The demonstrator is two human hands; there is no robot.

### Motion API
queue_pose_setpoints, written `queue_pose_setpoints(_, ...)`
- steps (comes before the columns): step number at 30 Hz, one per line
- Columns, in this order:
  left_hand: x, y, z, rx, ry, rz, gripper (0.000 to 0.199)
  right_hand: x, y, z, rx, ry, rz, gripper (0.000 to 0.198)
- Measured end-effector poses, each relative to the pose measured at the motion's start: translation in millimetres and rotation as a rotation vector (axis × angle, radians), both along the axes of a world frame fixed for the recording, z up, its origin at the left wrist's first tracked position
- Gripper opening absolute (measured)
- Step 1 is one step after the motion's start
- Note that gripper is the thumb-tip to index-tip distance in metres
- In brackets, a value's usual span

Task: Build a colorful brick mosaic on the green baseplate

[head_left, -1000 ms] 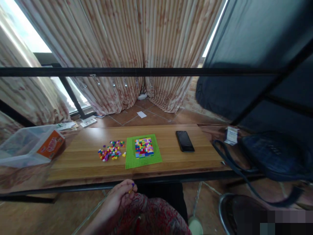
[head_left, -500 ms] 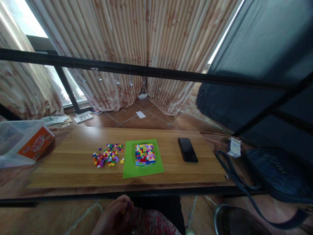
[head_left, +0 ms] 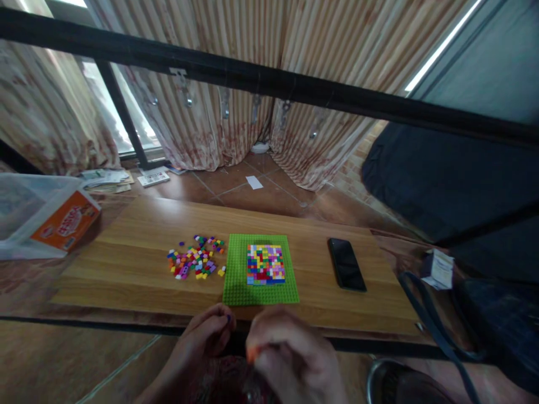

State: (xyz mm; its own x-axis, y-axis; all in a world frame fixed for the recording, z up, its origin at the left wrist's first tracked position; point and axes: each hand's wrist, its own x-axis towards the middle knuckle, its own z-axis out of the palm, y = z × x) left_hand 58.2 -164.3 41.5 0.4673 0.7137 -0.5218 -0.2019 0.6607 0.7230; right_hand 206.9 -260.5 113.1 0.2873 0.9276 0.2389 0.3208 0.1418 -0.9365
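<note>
My left hand (head_left: pixel 208 331) is closed at the near edge of the board, with a small dark-blue or purple brick (head_left: pixel 228 318) showing at its fingertips. Close by, my right hand (head_left: pixel 295 348) pinches a small orange brick (head_left: pixel 252 353), somewhat blurred. Beyond both hands lies a green baseplate (head_left: pixel 236 294), and a block of multicoloured bricks (head_left: pixel 266 265) is built up on its middle. To the left of the plate is a loose pile of small coloured bricks (head_left: pixel 193 259). Neither hand touches the plate.
A black phone (head_left: pixel 347 264) lies on the wooden board (head_left: pixel 138 269), right of the plate. At far left stands a clear plastic box (head_left: pixel 29 224) with an orange label. A dark metal bar (head_left: pixel 236 73) crosses above the board. A bag strap (head_left: pixel 438 331) hangs at the right.
My right hand has come into view from below, pinching the orange brick. My left hand has risen toward the board's near edge. The view has shifted and tilted slightly.
</note>
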Motion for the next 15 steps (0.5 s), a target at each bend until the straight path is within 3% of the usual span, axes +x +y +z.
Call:
queue_pose_setpoints(3,5,16,8.0,0.042,0.107,0.062,0.029,33,42,-24,-0.092,-0.111,-0.19,0.017)
queue_pose_setpoints(5,10,25,11.8,0.08,0.158,0.06,0.03,48,60,-44,-0.063,-0.222,-0.244,0.013)
queue_pose_setpoints(9,18,35,11.1,0.158,0.202,0.03,0.032,60,78,-66,-0.018,-0.367,-0.19,0.011)
queue_pose_setpoints(15,18,38,-1.8,0.18,0.246,0.013,0.035,63,92,-74,-0.018,-0.493,-0.178,0.01)
